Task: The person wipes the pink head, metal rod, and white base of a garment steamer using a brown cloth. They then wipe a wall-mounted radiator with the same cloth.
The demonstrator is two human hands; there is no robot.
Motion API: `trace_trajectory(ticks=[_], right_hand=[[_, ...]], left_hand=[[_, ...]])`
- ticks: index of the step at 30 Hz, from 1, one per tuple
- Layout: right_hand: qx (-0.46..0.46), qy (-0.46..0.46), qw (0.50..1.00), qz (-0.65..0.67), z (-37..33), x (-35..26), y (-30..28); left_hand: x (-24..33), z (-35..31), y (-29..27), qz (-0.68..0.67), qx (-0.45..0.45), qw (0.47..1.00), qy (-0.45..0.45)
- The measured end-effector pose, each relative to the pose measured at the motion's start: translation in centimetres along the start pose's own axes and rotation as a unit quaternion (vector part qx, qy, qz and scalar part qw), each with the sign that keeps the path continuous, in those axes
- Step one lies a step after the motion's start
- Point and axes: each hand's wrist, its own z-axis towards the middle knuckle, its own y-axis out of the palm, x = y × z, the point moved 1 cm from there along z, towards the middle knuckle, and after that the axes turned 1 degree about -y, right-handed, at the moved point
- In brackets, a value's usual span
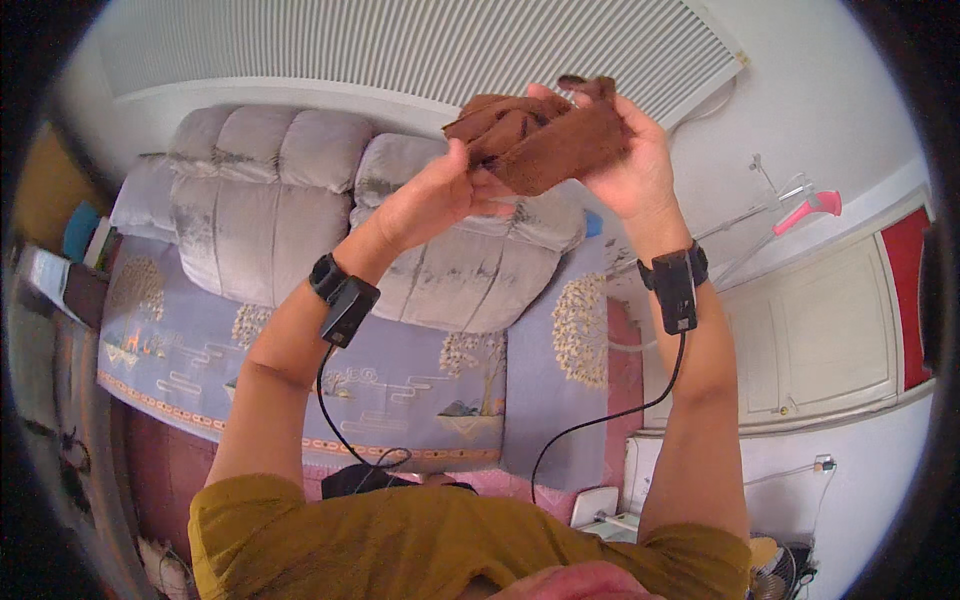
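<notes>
A crumpled brown cloth [560, 145] is held up in front of me between both hands. My left hand [440, 195] grips its lower left end, with the thumb up along the edge and the fingers partly underneath. The right side is in my right hand [640, 170], whose fingers reach behind the fabric and are partly hidden by it. Loose folds bunch on top, and a small dark loop sticks up near the right fingertips. Each wrist carries a black strapped box, one on the left wrist [350, 310] and one on the right wrist [675, 290], with black cables hanging down.
Beyond my arms is a sofa [240, 345] with a purple-grey patterned cover and puffy grey cushions [270, 200]. A ribbed white panel [400, 50] lies behind it. At right are a white cabinet [810, 340] and a pink-handled item [810, 210] by the wall.
</notes>
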Motion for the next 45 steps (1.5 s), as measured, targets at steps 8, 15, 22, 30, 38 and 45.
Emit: trace_trajectory(ticks=[8, 15, 22, 30, 38, 45], right_hand=[[0.102, -0.006, 0.995, -0.008, -4.4, 5.1, 4.3], [0.087, 0.056, 0.897, -0.429, -8.6, 16.1, 3.5], [0.113, 0.127, 0.98, -0.102, -9.5, 28.2, 7.7], [0.102, 0.077, 0.963, 0.238, 0.5, 33.8, 10.3], [0.241, -0.105, 0.965, -0.004, 9.5, 23.8, 11.2], [0.323, -0.213, 0.902, -0.192, 14.6, 9.6, 13.6]], left_hand=[[2.7, -8.2, 4.8, 0.086, 0.189, 0.976, 0.068], [5.4, -17.1, 6.2, 0.217, 0.41, 0.886, 0.025], [6.0, -19.7, 7.2, 0.376, 0.422, 0.825, -0.029], [10.8, -25.2, 4.9, 0.666, 0.141, 0.732, -0.01], [22.0, -40.7, -13.9, 0.646, 0.245, 0.678, -0.249], [22.9, -56.8, -30.2, 0.789, 0.137, 0.445, -0.401]])
